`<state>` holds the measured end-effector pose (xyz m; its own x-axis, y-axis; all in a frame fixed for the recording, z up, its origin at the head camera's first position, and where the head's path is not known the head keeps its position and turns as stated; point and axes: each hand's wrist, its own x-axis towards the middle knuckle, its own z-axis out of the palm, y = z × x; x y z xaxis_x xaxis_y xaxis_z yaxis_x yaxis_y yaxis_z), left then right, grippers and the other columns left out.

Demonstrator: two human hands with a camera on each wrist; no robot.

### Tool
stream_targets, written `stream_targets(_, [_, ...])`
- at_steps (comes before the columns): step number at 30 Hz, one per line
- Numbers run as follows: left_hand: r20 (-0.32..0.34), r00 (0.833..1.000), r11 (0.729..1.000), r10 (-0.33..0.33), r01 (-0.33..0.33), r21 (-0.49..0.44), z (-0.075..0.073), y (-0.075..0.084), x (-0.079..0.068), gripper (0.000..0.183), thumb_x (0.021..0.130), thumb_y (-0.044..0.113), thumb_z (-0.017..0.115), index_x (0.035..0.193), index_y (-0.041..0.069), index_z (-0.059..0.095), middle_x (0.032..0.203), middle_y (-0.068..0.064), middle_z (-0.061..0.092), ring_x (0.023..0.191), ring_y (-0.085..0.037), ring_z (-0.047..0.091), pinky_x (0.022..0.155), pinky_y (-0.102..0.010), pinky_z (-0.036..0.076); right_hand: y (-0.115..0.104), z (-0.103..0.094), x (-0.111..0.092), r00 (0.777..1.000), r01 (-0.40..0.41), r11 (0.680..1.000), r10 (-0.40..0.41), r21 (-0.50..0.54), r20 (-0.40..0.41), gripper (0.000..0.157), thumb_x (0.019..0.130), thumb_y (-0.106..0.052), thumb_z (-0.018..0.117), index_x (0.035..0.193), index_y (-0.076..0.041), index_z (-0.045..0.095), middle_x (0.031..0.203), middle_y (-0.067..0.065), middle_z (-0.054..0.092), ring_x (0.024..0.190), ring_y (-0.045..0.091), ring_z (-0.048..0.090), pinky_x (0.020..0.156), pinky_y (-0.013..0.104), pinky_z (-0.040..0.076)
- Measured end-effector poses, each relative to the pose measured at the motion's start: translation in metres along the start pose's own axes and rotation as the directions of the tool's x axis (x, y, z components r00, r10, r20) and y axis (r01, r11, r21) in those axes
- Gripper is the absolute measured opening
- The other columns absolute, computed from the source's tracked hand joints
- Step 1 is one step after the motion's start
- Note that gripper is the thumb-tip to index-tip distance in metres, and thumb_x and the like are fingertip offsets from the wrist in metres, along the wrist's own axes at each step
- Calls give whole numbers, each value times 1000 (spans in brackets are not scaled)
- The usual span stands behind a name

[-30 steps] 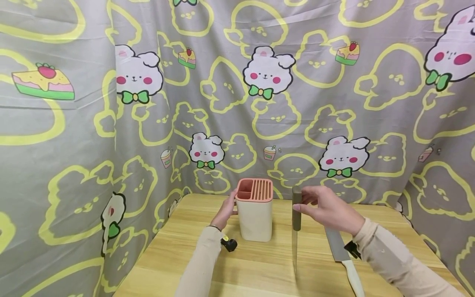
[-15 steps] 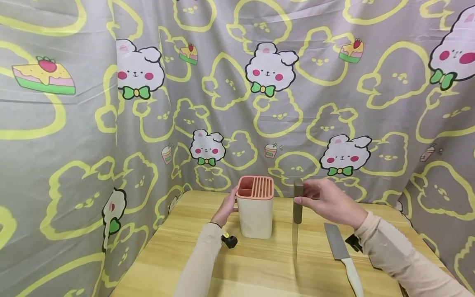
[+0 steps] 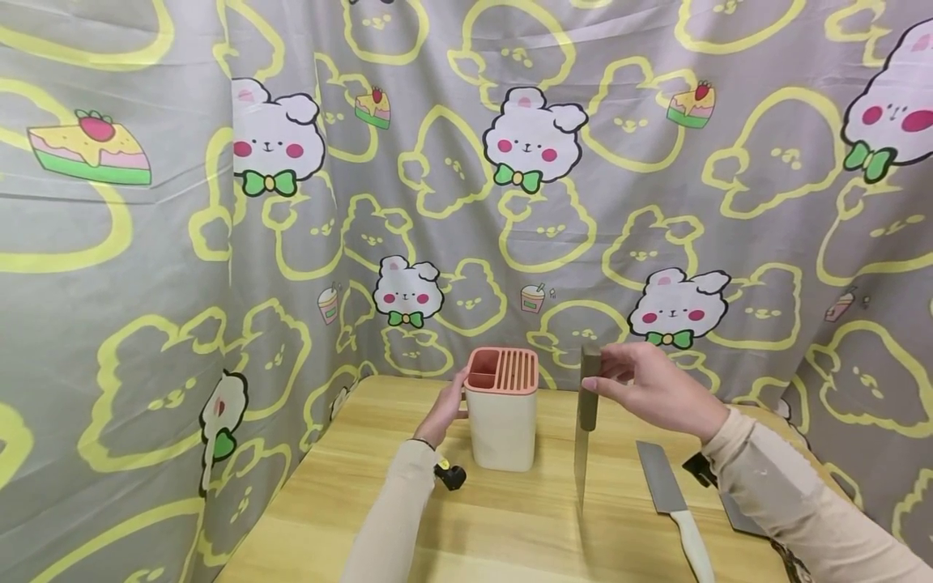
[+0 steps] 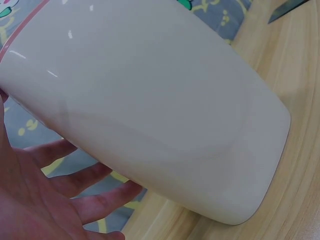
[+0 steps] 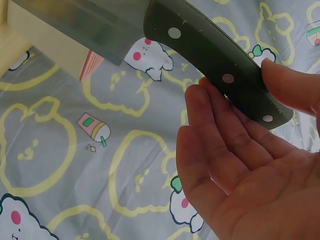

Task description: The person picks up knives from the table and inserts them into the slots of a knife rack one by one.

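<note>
A cream knife block (image 3: 503, 429) with a pink top stands upright on the table; its top has two compartments at left and slots at right. My left hand (image 3: 443, 411) rests against its left side, and in the left wrist view the fingers (image 4: 107, 200) are spread and nearly straight along the wall. To the right of the block, my right hand (image 3: 659, 393) pinches a kitchen knife (image 3: 588, 397) near the handle's end, thumb on one side, fingers on the other. The knife's riveted dark green handle (image 5: 220, 65) is uppermost, blade pointing down.
A white-handled kitchen knife (image 3: 678, 506) lies on the wooden table (image 3: 328, 518), right of the held one. Another dark blade (image 3: 743, 517) shows partly from under the right sleeve. A patterned curtain (image 3: 466, 202) hangs close behind the table.
My right hand has lifted the knife a little and shifted it slightly right. The left hand and the knife block stay in place.
</note>
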<state>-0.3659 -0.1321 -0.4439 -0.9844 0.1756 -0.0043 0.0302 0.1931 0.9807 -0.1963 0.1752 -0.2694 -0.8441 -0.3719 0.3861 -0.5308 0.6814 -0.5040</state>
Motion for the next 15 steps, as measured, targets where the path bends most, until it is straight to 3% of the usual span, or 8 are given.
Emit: stream_targets(15, [-9, 1000, 1000, 13, -13, 2, 1, 0, -1, 71, 107, 62, 28, 160, 17, 39, 164, -16, 41, 146, -42, 46, 108, -53, 54, -2, -15, 9, 1000, -11, 1000, 11, -3, -13, 11, 97, -23, 73, 95, -12, 73, 84, -3, 74, 76, 10, 67, 71, 26, 57])
